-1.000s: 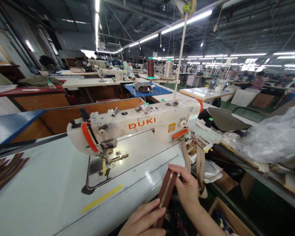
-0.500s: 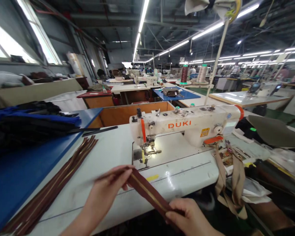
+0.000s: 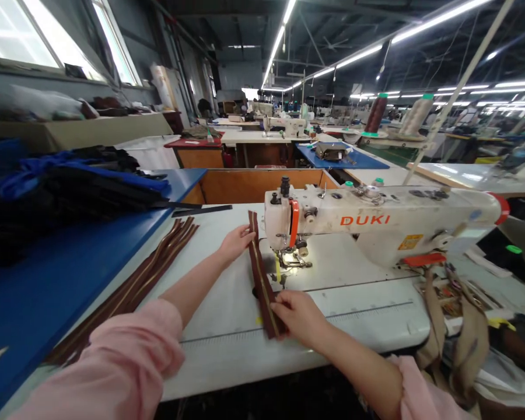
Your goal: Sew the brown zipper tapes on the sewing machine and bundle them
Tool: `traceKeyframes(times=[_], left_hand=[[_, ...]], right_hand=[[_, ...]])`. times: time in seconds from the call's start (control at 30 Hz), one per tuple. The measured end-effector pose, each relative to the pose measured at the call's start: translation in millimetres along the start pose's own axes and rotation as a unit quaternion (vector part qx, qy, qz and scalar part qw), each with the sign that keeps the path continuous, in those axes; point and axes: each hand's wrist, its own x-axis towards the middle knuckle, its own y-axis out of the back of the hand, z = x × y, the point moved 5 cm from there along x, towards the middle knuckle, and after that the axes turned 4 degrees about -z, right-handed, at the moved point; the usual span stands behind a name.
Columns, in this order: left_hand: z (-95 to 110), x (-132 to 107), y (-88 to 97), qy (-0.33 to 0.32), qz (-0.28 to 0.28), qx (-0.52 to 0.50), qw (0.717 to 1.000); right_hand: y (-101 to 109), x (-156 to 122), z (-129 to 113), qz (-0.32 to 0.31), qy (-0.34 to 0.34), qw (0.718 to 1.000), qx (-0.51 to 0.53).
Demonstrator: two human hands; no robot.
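Note:
A brown zipper strip (image 3: 259, 271) with a gold-coloured line of teeth runs lengthwise across the sewing table, just left of the sewing machine's needle area. My left hand (image 3: 238, 242) pinches its far part between thumb and fingers. Close to its near end, my right hand (image 3: 298, 315) grips the right edge. The white sewing machine (image 3: 371, 219) marked DUKI stands to the right, its lit presser foot (image 3: 294, 258) beside the strip. More brown zipper strips (image 3: 144, 271) lie in a bundle on the left of the table.
A blue table (image 3: 91, 256) adjoins on the left, with a heap of black and blue material (image 3: 70, 186) on it. Tan straps (image 3: 468, 332) hang at the right by a tray of small parts (image 3: 450, 291). Thread cones (image 3: 376, 114) stand behind the machine.
The zipper strip went from hanging bent between both hands near the front edge to lying straight beside the needle area. My left hand reached away from me. The view shifted left.

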Motion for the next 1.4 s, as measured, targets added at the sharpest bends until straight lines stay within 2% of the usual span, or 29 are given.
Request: traceKeyframes(times=[0.07, 0.13, 0.27, 0.37, 0.43, 0.53, 0.63, 0.73, 1.03, 1.2, 1.4], left_hand=[[-1.4, -2.8, -8.4, -0.024, -0.004, 0.028, 0.999], [-3.7, -17.0, -17.5, -0.047, -0.011, 0.057, 0.997], [-8.1, -62.6, -39.8, -0.106, -0.066, 0.124, 0.984], [-7.8, -87.2, -54.8, -0.178, -0.099, 0.255, 0.945], [-8.2, -91.5, -58.7, -0.198, -0.093, 0.320, 0.922], [-7.6, -87.1, -59.4, -0.209, -0.081, 0.365, 0.904], [-5.9, -81.6, -59.2, -0.222, -0.068, 0.383, 0.894], [-5.7, -78.5, -60.1, -0.221, -0.061, 0.388, 0.893], [-2.0, -72.9, -62.3, -0.217, -0.071, 0.389, 0.893], [1.7, -78.2, -60.4, -0.232, -0.053, 0.362, 0.901], [-0.4, -85.1, -66.9, -0.231, -0.086, 0.356, 0.901]], right_hand=[[11.9, 4.1, -4.4, 0.059, 0.024, 0.990, -0.128], [17.7, 5.1, -8.0, 0.083, 0.038, 0.968, -0.236], [18.8, 5.0, -12.2, 0.058, 0.060, 0.936, -0.341], [23.1, 4.3, -11.9, 0.060, 0.078, 0.918, -0.384], [28.3, 2.0, -11.1, 0.081, 0.105, 0.909, -0.394], [29.1, -6.2, -11.8, 0.087, 0.196, 0.889, -0.404], [20.7, -15.4, -11.6, 0.053, 0.274, 0.851, -0.445], [16.7, -18.7, -11.3, 0.048, 0.297, 0.826, -0.476], [21.0, -15.2, -10.5, 0.064, 0.298, 0.822, -0.481], [20.1, -15.8, -10.2, 0.064, 0.302, 0.822, -0.478], [22.0, -16.5, -9.0, 0.060, 0.313, 0.827, -0.464]])
